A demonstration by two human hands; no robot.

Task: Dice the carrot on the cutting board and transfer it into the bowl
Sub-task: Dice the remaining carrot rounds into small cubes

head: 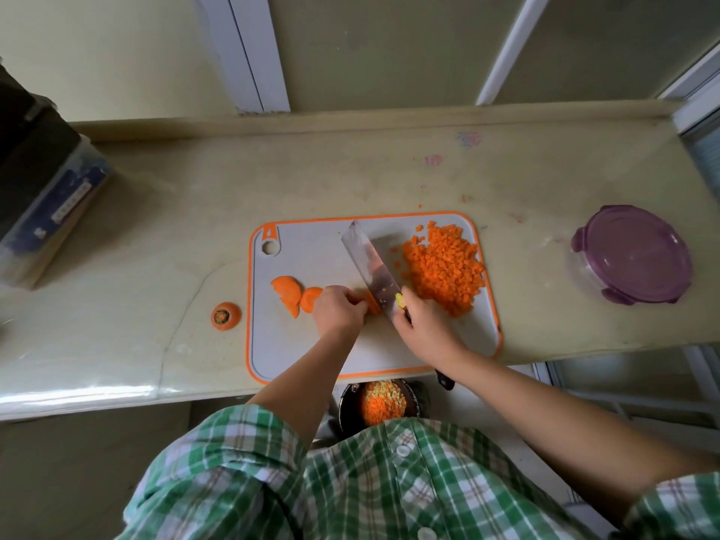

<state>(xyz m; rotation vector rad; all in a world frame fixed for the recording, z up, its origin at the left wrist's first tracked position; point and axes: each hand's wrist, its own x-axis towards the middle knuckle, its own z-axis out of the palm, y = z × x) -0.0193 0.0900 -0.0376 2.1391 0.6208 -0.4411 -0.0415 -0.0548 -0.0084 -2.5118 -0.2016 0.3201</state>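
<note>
The carrot (373,305) you are cutting is a short stub on the cutting board (296,356), mostly hidden under your left hand (339,310), whose grip is curled down on it. Your right hand (422,327) has its grip wrapped round the handle of the cleaver (370,267), and the blade sits right against your left fingers. That is the main risk: with so little stub left, a slip or an uncurled fingertip would put skin under the edge.

The diced pile (444,267) is heaped up to the board's right rim, so a careless sweep of the blade would likely push cubes off onto the counter (389,169). A few loose slices (290,296) lie uncut to your left.

The bowl (383,403) sits below the counter's front edge, partly hidden by your shirt. It already holds orange dice and some pale yellow ones, and scraping toward it could drop pieces past its rim. The purple-lidded container (631,253) stands closed, well apart on the right; I cannot tell what is in it.
</note>
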